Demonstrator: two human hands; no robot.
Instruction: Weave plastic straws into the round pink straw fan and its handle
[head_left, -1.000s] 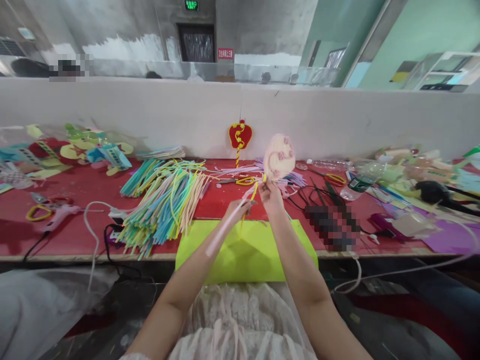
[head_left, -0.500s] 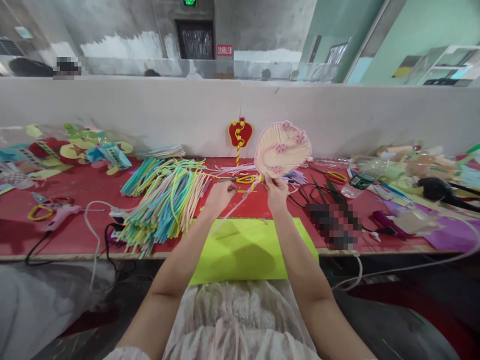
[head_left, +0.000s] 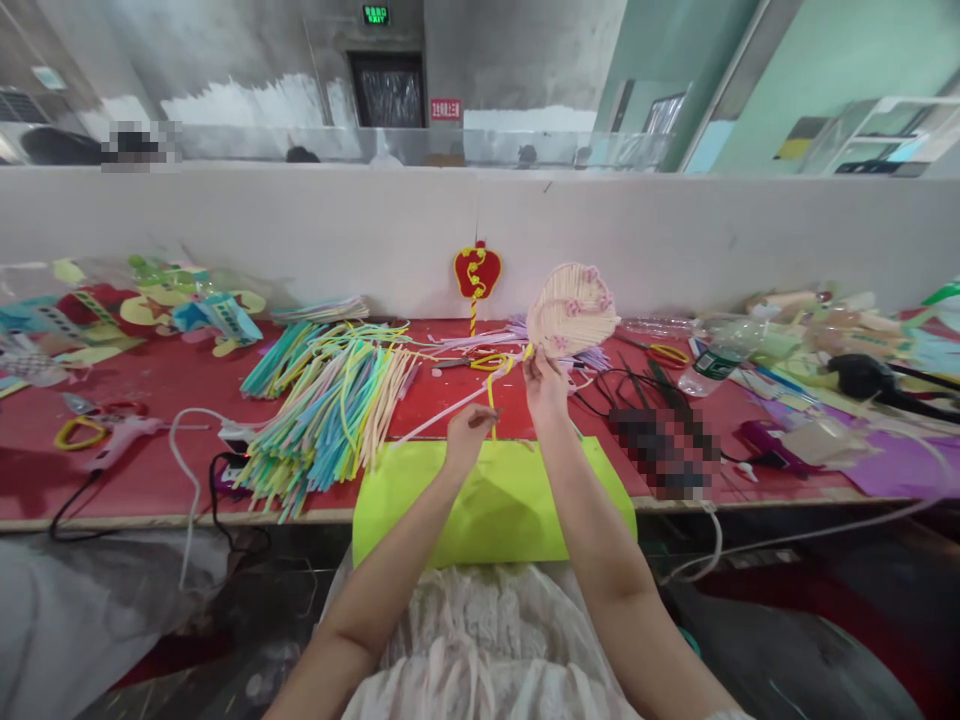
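My right hand (head_left: 546,388) is closed round the top of the handle of a round fan (head_left: 574,310), cream with a pink rim and small pink flowers. The fan's thin pale handle (head_left: 442,413) slants down to the left. A yellow pipe cleaner (head_left: 491,390) is wrapped at the base of the fan head and hangs in a curve toward my left hand (head_left: 471,428), whose fingers are pinched on it near its lower part. Beyond the hands, scissors with yellow handles (head_left: 491,361) lie on the red table (head_left: 420,405).
A heap of coloured pipe cleaners (head_left: 322,410) lies to the left, beside a pink glue gun (head_left: 124,440). A red fan with yellow trim (head_left: 477,275) stands at the white partition (head_left: 337,230). A plastic bottle (head_left: 709,368) lies right. Yellow-green sheet (head_left: 487,510) covers the front edge.
My left hand has moved down and slightly right, drawing the yellow pipe cleaner into a longer downward strand. The fan has turned and lowered a little in my right hand.
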